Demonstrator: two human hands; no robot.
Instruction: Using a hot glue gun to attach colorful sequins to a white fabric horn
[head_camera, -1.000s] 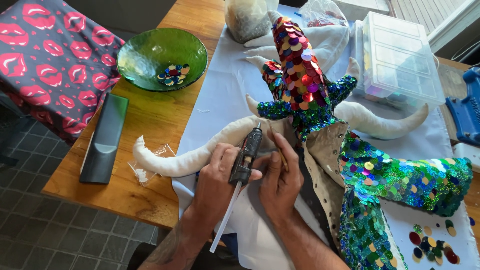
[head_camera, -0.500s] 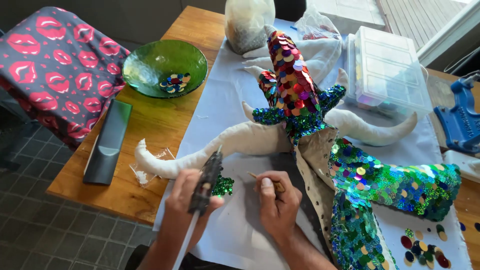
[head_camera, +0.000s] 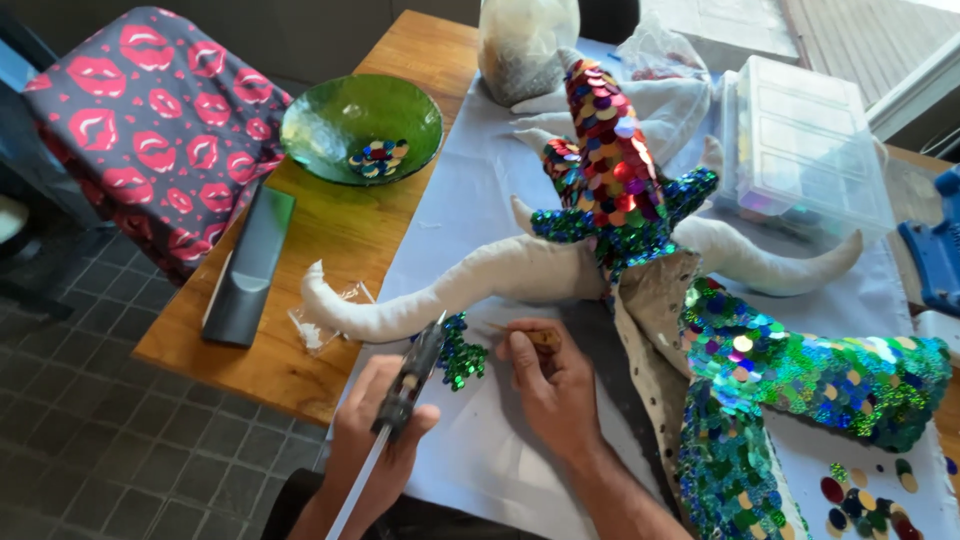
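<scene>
My left hand (head_camera: 372, 440) grips a small black glue gun (head_camera: 415, 372) with a white glue stick trailing from its back; its tip points at a little cluster of green sequins (head_camera: 462, 353) on the pale cloth (head_camera: 470, 180). My right hand (head_camera: 553, 392) pinches a thin wooden stick (head_camera: 528, 335) just right of that cluster. Above both hands lies a stuffed cream fabric figure (head_camera: 480, 280) with long arms, partly covered in red, blue and green sequins (head_camera: 610, 165).
A green glass bowl (head_camera: 350, 110) holding sequins sits at the back left on the wooden table (head_camera: 320, 230), beside a dark flat case (head_camera: 250, 265). A clear plastic organiser box (head_camera: 800, 130), bags and loose sequins (head_camera: 870, 490) lie right. A lip-print cushion (head_camera: 160, 130) rests beyond the table's left edge.
Both hands have drawn back from the figure's arm toward me. The glue gun now points at the green sequin cluster, and the view has shifted slightly.
</scene>
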